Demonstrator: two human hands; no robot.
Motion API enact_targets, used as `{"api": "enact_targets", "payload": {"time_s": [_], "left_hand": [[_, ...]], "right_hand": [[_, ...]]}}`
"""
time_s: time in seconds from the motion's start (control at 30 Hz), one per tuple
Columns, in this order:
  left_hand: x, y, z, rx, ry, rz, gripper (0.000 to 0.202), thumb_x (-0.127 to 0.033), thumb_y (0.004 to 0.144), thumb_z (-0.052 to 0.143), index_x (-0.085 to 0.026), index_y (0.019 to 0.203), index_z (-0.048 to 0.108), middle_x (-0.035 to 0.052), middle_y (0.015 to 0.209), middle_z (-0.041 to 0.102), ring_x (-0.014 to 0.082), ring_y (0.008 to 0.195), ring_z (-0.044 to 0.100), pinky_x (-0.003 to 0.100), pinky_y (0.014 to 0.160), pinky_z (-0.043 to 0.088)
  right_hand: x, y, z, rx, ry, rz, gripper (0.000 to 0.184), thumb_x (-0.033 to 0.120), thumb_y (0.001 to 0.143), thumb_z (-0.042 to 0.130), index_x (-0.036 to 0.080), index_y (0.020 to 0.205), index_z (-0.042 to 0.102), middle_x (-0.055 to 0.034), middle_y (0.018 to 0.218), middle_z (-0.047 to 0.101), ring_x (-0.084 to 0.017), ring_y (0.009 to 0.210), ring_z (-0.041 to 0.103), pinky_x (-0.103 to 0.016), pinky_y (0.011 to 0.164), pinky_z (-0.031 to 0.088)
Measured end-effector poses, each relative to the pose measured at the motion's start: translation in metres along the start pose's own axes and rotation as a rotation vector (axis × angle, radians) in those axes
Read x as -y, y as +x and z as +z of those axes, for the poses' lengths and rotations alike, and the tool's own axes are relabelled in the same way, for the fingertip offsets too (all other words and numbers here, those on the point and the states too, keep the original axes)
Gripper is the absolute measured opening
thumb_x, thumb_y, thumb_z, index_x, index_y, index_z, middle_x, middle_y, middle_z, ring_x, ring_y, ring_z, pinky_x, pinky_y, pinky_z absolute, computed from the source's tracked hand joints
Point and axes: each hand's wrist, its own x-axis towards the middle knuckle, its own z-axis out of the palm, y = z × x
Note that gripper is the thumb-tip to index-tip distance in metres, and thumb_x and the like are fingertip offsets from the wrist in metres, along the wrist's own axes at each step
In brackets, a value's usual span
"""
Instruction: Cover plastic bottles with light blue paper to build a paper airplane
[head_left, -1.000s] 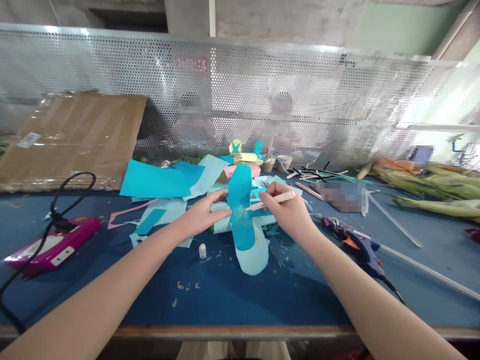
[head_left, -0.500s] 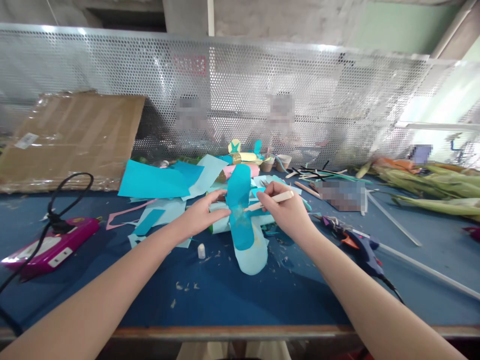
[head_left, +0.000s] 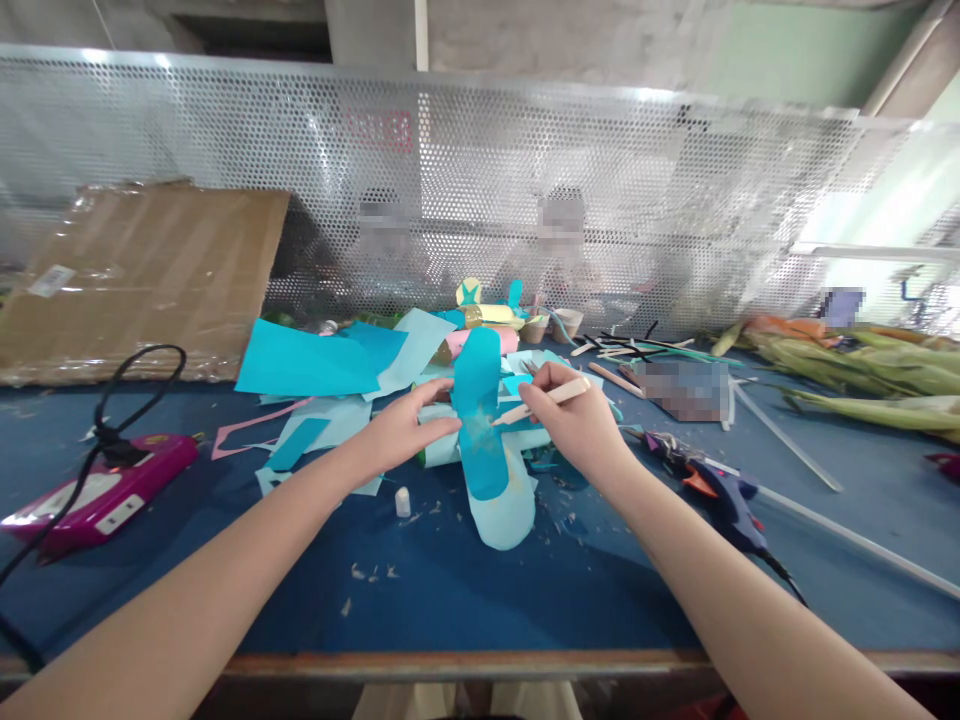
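A paper plane in bright and pale blue stands in the middle of the table, its long rounded strip pointing toward me. My left hand grips it from the left, thumb against the strip's edge and the other fingers partly hidden behind. Pinched in my right hand is a pale, flat wooden stick. The stick's tip meets or hovers just over a whitish, smeared patch on the strip; contact is hard to tell.
Blue paper sheets and offcuts lie left. A hot glue gun rests right, beside a long white rod. A magenta power strip sits far left, a small white cap nearer. Corn husks and a perforated metal screen stand behind.
The stick's tip has shifted very slightly to the right on the strip, and my right hand with it. My left hand and the paper plane keep their place.
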Motion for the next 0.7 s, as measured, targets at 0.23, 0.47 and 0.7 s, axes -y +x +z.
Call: {"api": "enact_targets", "payload": {"time_s": [0.23, 0.47, 0.7], "left_hand": [[-0.0021, -0.0014, -0.0007, 0.01, -0.013, -0.01, 0.057, -0.048, 0.081, 0.056, -0.027, 0.134, 0.047, 0.0069, 0.148, 0.045, 0.031, 0.137, 0.039, 0.045, 0.105, 0.041], [-0.0059, -0.0026, -0.0007, -0.008, 0.012, -0.052, 0.06, -0.049, 0.081, 0.057, -0.025, 0.135, 0.046, 0.0085, 0.147, 0.046, 0.0337, 0.137, 0.038, 0.047, 0.106, 0.04], [-0.0051, -0.0017, 0.0001, -0.018, -0.009, -0.031, 0.061, -0.048, 0.079, 0.059, -0.024, 0.134, 0.048, 0.0081, 0.148, 0.046, 0.0351, 0.136, 0.039, 0.045, 0.104, 0.041]], "right_hand": [[0.0, -0.0004, 0.0004, 0.021, 0.012, -0.017, 0.024, 0.03, 0.074, 0.054, 0.023, 0.057, 0.039, 0.0045, 0.054, 0.046, -0.013, 0.053, 0.04, -0.028, 0.052, 0.03], [0.0012, -0.0005, -0.0003, 0.019, 0.005, -0.021, 0.025, 0.031, 0.075, 0.054, 0.023, 0.057, 0.039, 0.0041, 0.054, 0.047, -0.013, 0.053, 0.039, -0.028, 0.051, 0.029], [0.0012, 0.0004, -0.0005, -0.035, -0.023, -0.013, 0.026, 0.037, 0.075, 0.054, 0.022, 0.058, 0.042, 0.0041, 0.051, 0.05, -0.012, 0.051, 0.042, -0.027, 0.052, 0.03]]}}
